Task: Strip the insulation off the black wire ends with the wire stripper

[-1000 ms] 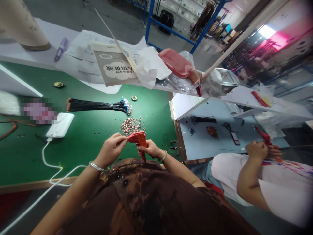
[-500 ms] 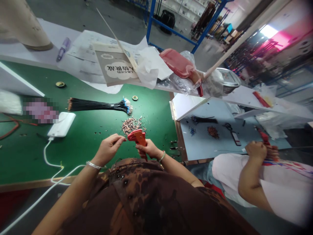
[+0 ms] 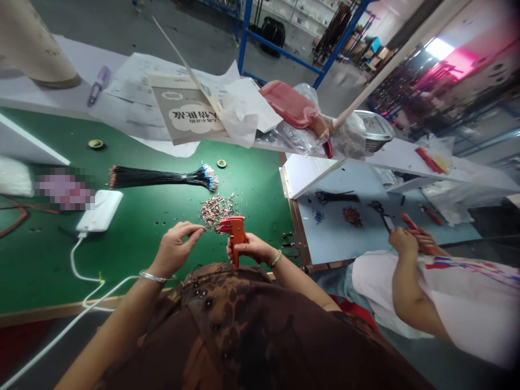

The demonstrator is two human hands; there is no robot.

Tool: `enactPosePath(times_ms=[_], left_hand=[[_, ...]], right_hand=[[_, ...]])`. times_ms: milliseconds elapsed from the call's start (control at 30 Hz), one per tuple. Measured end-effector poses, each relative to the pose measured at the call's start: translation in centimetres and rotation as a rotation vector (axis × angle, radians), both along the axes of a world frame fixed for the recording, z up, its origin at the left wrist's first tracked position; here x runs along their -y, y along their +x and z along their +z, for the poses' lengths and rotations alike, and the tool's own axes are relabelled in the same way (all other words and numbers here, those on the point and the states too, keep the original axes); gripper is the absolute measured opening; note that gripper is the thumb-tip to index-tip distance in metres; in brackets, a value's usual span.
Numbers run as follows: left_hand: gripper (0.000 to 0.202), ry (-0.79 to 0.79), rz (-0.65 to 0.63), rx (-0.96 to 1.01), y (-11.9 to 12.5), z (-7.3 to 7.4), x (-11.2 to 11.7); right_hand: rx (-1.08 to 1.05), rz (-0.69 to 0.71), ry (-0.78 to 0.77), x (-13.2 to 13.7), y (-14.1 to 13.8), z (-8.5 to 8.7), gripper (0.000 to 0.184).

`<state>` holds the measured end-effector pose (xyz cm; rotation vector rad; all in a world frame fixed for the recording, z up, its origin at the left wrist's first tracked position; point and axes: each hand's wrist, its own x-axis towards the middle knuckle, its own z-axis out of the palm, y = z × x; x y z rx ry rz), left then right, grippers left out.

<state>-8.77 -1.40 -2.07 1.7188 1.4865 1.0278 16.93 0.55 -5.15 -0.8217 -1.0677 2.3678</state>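
My left hand (image 3: 176, 246) is closed, thumb and fingertip pinching a thin wire (image 3: 206, 229) of which only a short end shows. My right hand (image 3: 254, 249) grips an orange-red wire stripper (image 3: 237, 236) by its handles. The stripper's head points left, a small gap away from the wire end. Just behind the tool lies a heap of short copper-coloured and dark scraps (image 3: 217, 210) on the green table (image 3: 134, 227). Farther back, a tied bundle of black wires (image 3: 158, 177) has blue and silvery ends on its right and coppery ends on its left.
A white power bank (image 3: 99, 211) with a cable lies left. Tape rolls (image 3: 96, 144) sit behind. A shelf along the back carries papers, a booklet (image 3: 190, 114) and a red bag (image 3: 288, 103). At right, a co-worker's hands (image 3: 406, 238) hold a red tool over a blue-grey table (image 3: 333, 238).
The stripper has drawn back to the right and turned more upright, parting from my left fingertips. My left hand has shifted slightly left. The co-worker's hands have moved left.
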Motion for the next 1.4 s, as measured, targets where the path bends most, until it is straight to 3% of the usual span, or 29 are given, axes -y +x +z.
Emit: enactPosePath(times_ms=[400,500,633,733,800,900,1000,1067,1233,1333,1400], left_hand=[[0.027,-0.039,-0.005,0.092,0.8,0.6,0.2],[0.028,-0.041,-0.006,0.083,0.8,0.7,0.3],[0.028,0.003,-0.019,-0.077,0.6,-0.6,0.4],[0.029,-0.011,0.015,-0.111,0.5,-2.3,1.0],[0.03,-0.052,0.072,-0.068,0.4,-3.3,1.5],[0.032,-0.081,0.114,-0.038,0.0,-4.1,2.1],[0.032,-0.069,0.093,-0.081,-0.1,-4.4,2.4],[0.032,-0.053,0.065,-0.125,0.1,-4.6,2.4],[0.032,-0.02,-0.016,-0.202,1.1,-4.9,2.7],[0.031,-0.045,-0.022,-0.177,1.3,-5.0,3.2],[0.031,-0.094,-0.034,-0.123,1.3,-5.2,3.6]], right_hand=[[-0.002,0.062,0.047,-0.6,-0.9,0.9,0.054],[0.045,-0.002,0.105,-1.0,-1.0,0.6,0.051],[0.308,-0.109,0.375,-1.5,-1.4,-1.4,0.044],[0.778,0.048,0.771,-1.3,-1.5,-3.8,0.036],[1.003,0.186,0.937,-0.6,-1.3,-5.4,0.028],[1.075,0.265,0.996,0.5,-0.8,-7.0,0.021],[1.072,0.297,1.092,0.8,-0.7,-7.0,0.029],[0.99,0.236,1.079,0.3,-1.2,-6.1,0.033],[0.6,0.019,0.875,-0.7,-3.5,-3.3,0.031],[0.545,-0.077,0.804,-0.1,-4.4,-3.1,0.03],[0.496,-0.119,0.655,0.7,-4.7,-3.6,0.032]])
